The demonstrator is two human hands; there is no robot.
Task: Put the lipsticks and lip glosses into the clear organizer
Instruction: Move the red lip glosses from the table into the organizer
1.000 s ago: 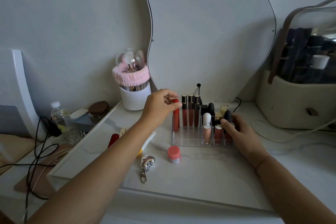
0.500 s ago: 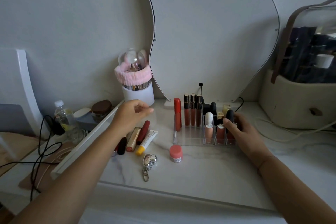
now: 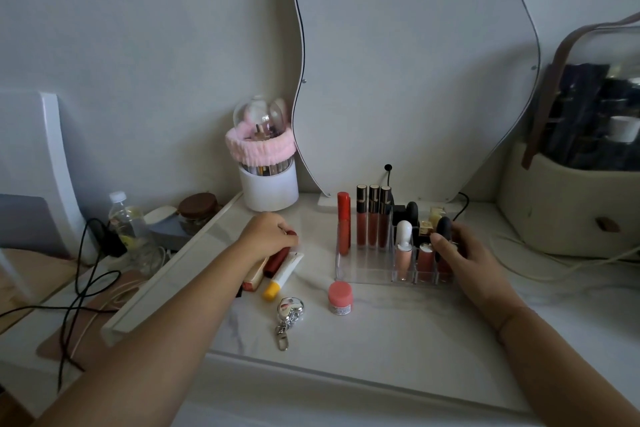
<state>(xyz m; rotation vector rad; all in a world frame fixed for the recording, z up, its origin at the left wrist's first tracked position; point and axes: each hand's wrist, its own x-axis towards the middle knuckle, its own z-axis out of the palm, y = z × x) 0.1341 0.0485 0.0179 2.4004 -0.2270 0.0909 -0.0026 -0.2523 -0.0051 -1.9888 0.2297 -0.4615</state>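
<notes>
The clear organizer (image 3: pixel 367 270) stands on the white marble tabletop and holds several lipsticks and glosses upright, among them a tall red gloss (image 3: pixel 343 222) at its left end. My right hand (image 3: pixel 464 253) holds the organizer's right side, fingers curled round its edge. Left of it lies a small pile of tubes: a dark red lipstick (image 3: pixel 279 257), a white tube with a yellow cap (image 3: pixel 284 274) and a gold-cased one (image 3: pixel 252 279). My left hand (image 3: pixel 268 236) is down on this pile with fingers curled round the dark red lipstick.
A pink-lidded small jar (image 3: pixel 340 297) and a silver heart keychain (image 3: pixel 289 317) lie in front. A white brush pot with a pink headband (image 3: pixel 266 166) and a wavy mirror (image 3: pixel 408 62) stand behind. A beige bag (image 3: pixel 568 204) sits right; cables and a bottle (image 3: pixel 126 218) left.
My left hand let go of the tall red gloss, now standing in the organizer, moved left and came down on the dark red lipstick. My right hand stayed on the organizer.
</notes>
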